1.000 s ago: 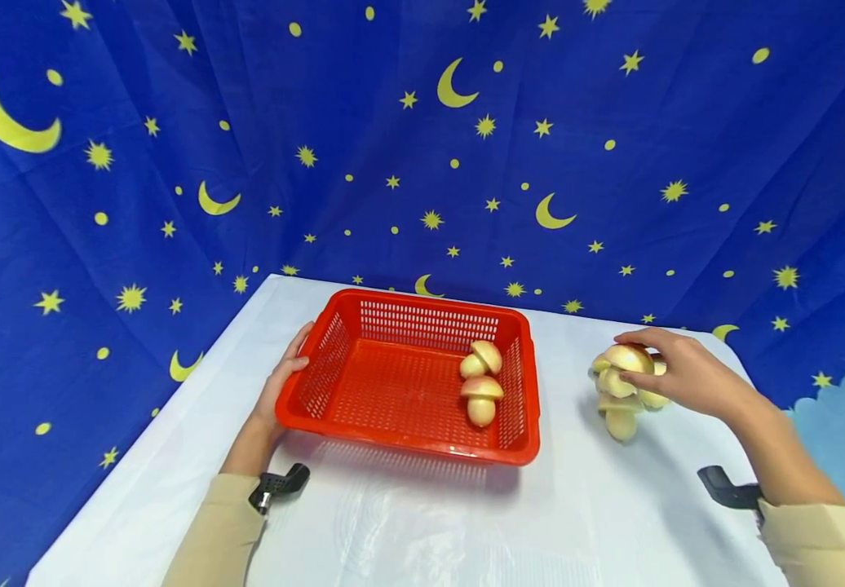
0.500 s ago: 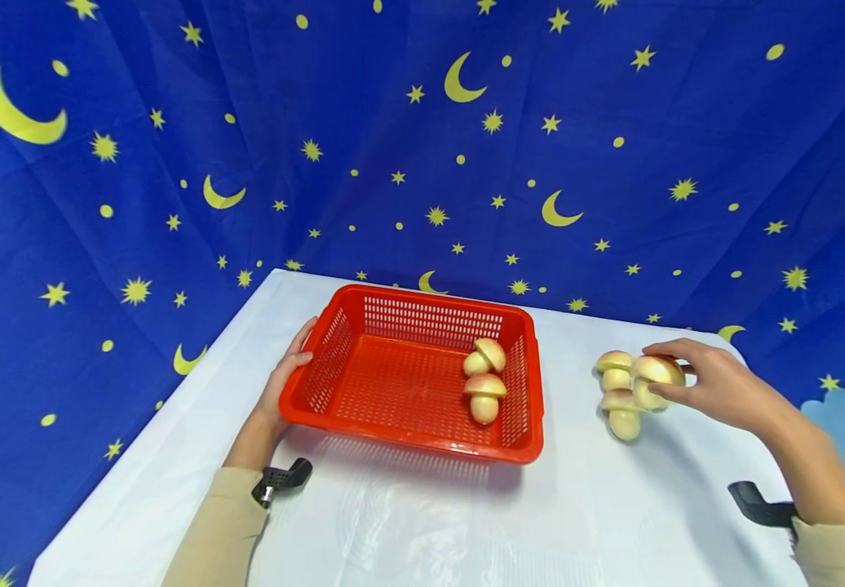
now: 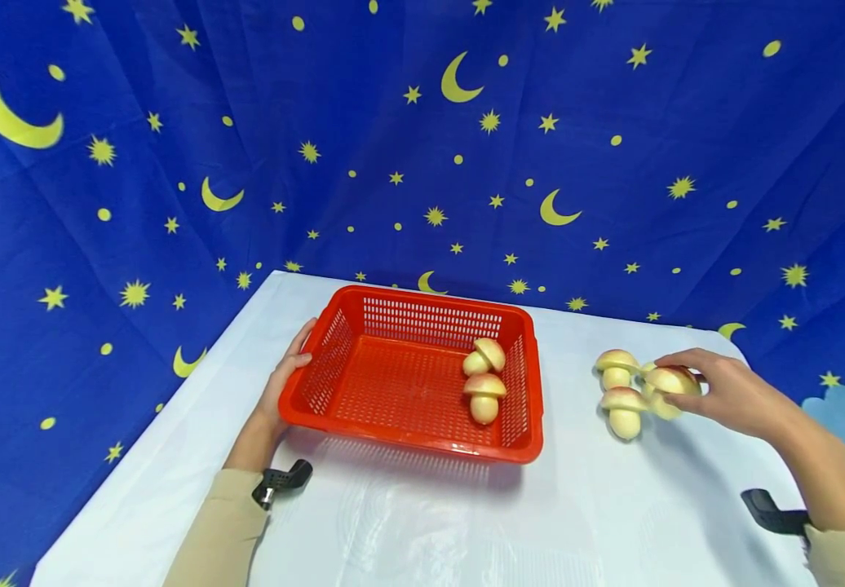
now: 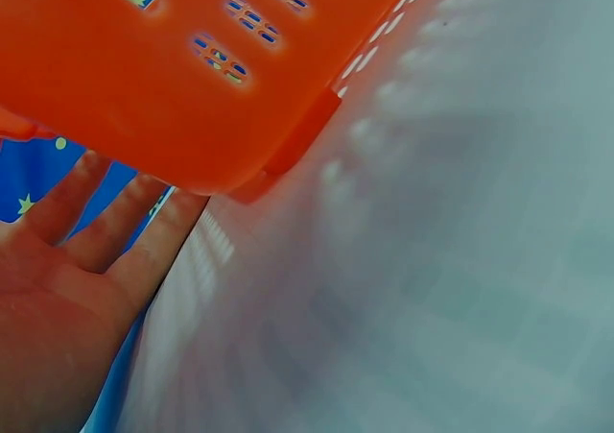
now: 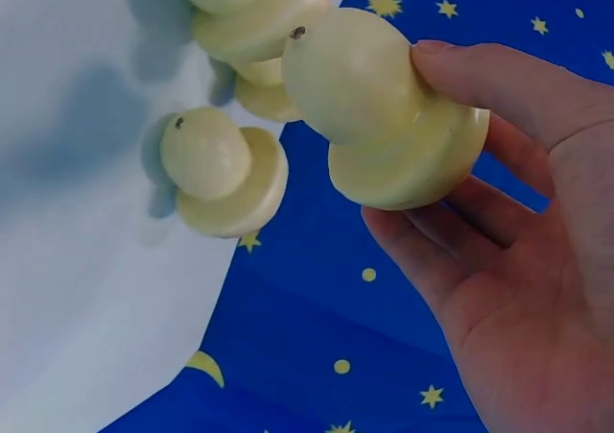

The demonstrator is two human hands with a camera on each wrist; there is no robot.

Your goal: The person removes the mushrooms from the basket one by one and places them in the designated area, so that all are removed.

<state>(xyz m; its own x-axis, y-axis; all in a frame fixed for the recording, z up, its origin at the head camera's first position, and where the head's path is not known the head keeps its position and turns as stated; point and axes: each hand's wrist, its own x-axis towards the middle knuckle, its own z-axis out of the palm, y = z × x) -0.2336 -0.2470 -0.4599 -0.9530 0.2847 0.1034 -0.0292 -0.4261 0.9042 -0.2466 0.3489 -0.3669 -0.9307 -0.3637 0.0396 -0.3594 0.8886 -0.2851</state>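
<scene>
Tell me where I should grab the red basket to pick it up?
Probably by its rim at both short ends, one hand coming from each side. The red basket is wide, and its rim makes a lip to hold. The left hand is already at the left end. Two mushrooms lie by the right end, so that might feel heavier.

Screened-off corner, room type unclear: blue moon-and-star cloth (image 3: 364,114) hung behind and beside white-topped table (image 3: 577,505).
</scene>
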